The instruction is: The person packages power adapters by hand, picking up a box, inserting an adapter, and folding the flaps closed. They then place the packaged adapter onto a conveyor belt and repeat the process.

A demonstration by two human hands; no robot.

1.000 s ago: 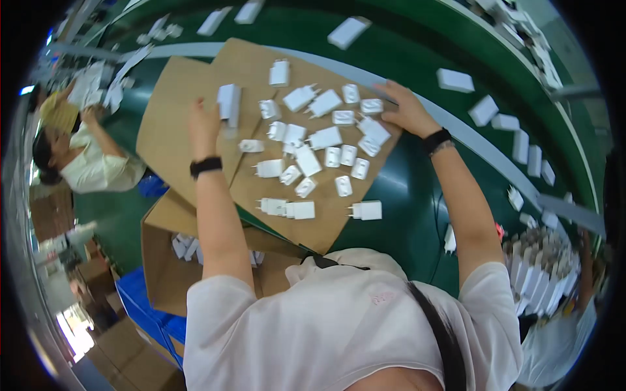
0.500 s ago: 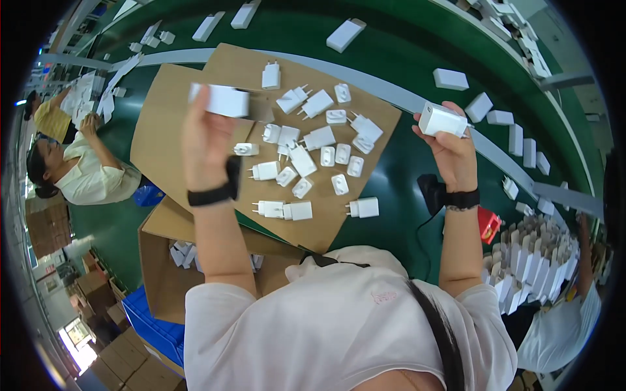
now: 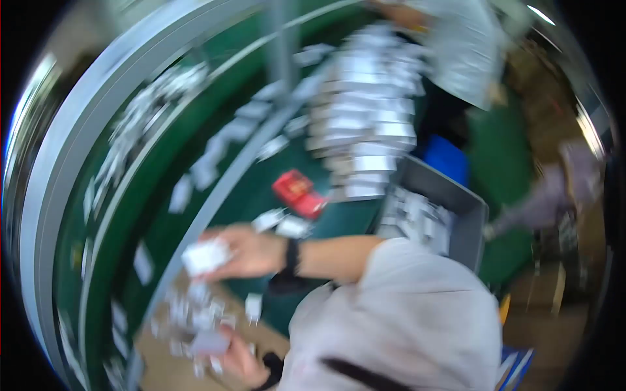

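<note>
The picture is smeared by motion. My right hand (image 3: 251, 253) is closed round a white plug charger (image 3: 207, 256), held up over the green bench near the rail. Lower in the view, my left hand (image 3: 240, 360) grips a small white box (image 3: 210, 343), its fingers partly hidden. Beneath both hands lies a brown cardboard sheet (image 3: 270, 340) with several loose white chargers (image 3: 189, 306) on it. One more charger (image 3: 253, 307) rests by the sheet's edge.
A red object (image 3: 298, 193) lies beside two white chargers (image 3: 290, 226). Beyond it stand stacked white boxes (image 3: 365, 133) and a grey bin (image 3: 480, 225) of white pieces. A grey rail (image 3: 215, 202) borders the green belt (image 3: 163, 241). A person in white (image 3: 463, 58) is near the stacks.
The view has swung to the right, bringing the box stacks and grey bin into sight. My hands appear closer together, still holding the charger and the white box.
</note>
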